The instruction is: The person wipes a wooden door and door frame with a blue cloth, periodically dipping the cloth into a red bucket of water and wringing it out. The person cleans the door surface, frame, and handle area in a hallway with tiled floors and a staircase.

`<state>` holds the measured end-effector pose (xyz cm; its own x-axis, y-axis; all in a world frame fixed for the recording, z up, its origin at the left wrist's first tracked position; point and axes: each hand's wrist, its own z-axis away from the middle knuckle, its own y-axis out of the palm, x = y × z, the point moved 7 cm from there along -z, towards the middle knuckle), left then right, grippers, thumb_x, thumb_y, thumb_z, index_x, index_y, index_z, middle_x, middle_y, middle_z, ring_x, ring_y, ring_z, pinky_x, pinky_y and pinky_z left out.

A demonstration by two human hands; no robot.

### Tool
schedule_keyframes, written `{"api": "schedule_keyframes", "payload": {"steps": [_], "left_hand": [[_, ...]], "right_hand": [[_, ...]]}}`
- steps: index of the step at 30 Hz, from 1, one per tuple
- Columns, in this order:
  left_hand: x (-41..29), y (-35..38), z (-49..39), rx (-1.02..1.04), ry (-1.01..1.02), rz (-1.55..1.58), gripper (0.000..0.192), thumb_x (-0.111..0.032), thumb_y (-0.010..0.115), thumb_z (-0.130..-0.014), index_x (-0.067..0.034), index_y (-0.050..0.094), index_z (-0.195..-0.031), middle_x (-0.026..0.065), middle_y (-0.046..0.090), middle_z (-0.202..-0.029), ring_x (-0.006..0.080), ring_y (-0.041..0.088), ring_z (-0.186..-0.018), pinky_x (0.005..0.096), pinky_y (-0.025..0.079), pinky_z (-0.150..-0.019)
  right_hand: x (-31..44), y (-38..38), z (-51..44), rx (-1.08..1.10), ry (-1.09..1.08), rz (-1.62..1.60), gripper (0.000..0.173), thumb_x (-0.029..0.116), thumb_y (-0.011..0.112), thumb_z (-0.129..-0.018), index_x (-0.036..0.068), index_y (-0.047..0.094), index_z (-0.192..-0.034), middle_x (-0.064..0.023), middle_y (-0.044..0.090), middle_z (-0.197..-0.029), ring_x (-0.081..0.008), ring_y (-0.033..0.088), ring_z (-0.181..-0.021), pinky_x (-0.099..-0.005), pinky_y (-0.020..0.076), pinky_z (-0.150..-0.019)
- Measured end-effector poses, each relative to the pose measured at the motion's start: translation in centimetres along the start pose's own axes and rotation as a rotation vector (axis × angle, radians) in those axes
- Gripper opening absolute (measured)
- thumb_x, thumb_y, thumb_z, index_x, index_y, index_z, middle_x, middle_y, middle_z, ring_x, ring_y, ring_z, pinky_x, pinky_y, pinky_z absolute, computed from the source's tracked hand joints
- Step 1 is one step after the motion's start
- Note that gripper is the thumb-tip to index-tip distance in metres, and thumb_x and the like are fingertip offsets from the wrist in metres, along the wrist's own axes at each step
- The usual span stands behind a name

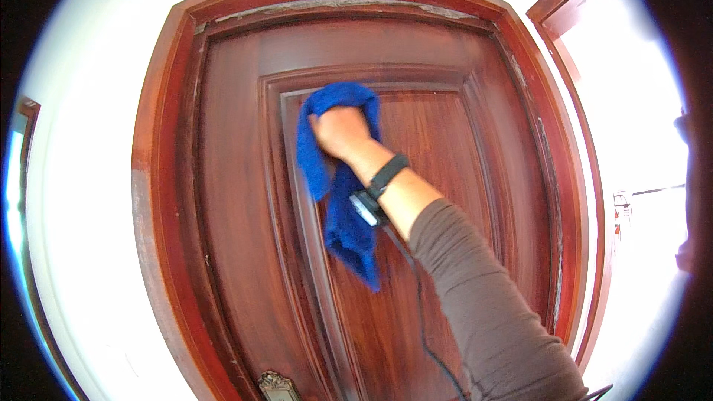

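Observation:
My right hand [341,131] is closed on a blue cloth [352,234] and presses it against the upper left part of a raised panel on a dark red-brown wooden door [234,139]. The cloth loops over the hand, and its loose ends hang down below the wrist. The fingers are partly hidden by the cloth, and the hand is slightly blurred. A black strap with a small device [367,209] is on the wrist, and a dark cable runs down from it. My left hand is out of view.
A wooden door frame [161,195] surrounds the door, with rough, pale strips along its inner edge. An ornate metal lock plate [277,387] is at the lower left of the door. White wall stands on both sides. A second wooden frame [574,106] borders a bright opening at right.

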<state>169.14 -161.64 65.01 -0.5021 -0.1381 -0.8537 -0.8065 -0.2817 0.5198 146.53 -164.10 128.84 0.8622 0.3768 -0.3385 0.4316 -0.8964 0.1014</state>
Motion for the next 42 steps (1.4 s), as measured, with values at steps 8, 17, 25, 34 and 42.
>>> {"api": "schedule_keyframes", "payload": {"steps": [8,17,25,34,42], "left_hand": [[0.1,-0.5,0.2,-0.059,-0.026,-0.047,0.019,-0.028,0.064,-0.086,-0.012,0.057,-0.077,-0.0013,0.051,-0.058,0.0070,0.038,-0.043,0.0241,0.028,-0.037],[0.4,0.3,0.0,-0.076,0.013,-0.007,0.018,-0.027,0.056,-0.090,-0.012,0.056,-0.079,-0.0030,0.046,-0.055,0.0068,0.036,-0.043,0.0227,0.025,-0.036],[2.0,-1.4,-1.8,-0.162,0.030,-0.050,0.023,-0.028,0.054,-0.091,-0.007,0.053,-0.082,-0.0022,0.041,-0.060,0.0076,0.034,-0.047,0.0237,0.024,-0.040],[1.6,-0.5,-1.1,-0.171,0.031,-0.049,0.025,-0.030,0.055,-0.091,-0.007,0.053,-0.083,-0.0005,0.043,-0.062,0.0088,0.036,-0.050,0.0235,0.029,-0.043],[2.0,-0.9,-2.6,-0.223,0.063,-0.006,0.028,-0.035,0.059,-0.089,-0.008,0.052,-0.089,0.0001,0.052,-0.078,0.0112,0.045,-0.060,0.0288,0.043,-0.064]], "right_hand": [[6.2,4.0,-1.4,0.101,-0.156,-0.137,0.033,0.029,0.053,-0.085,-0.002,0.060,-0.093,-0.0233,0.061,-0.096,-0.0378,0.059,-0.089,-0.0457,0.0473,-0.079],[-10.1,-4.4,0.4,-0.020,0.066,0.141,0.049,0.047,0.048,-0.084,0.002,0.067,-0.090,-0.0210,0.065,-0.094,-0.0362,0.062,-0.085,-0.0447,0.0494,-0.076],[-25.5,-13.8,6.8,-0.017,0.257,0.255,0.051,0.049,0.044,-0.087,0.003,0.065,-0.096,-0.0225,0.064,-0.096,-0.0377,0.061,-0.090,-0.0450,0.0481,-0.080],[-18.6,-15.9,26.0,-0.084,0.198,0.158,0.033,0.027,0.055,-0.086,0.003,0.056,-0.108,-0.0214,0.056,-0.110,-0.0390,0.051,-0.104,-0.0479,0.0395,-0.090],[-2.5,-20.7,65.9,0.264,0.986,0.003,0.042,0.018,0.056,-0.084,0.004,0.049,-0.123,-0.0219,0.049,-0.125,-0.0416,0.043,-0.117,-0.0461,0.0319,-0.102]]}}
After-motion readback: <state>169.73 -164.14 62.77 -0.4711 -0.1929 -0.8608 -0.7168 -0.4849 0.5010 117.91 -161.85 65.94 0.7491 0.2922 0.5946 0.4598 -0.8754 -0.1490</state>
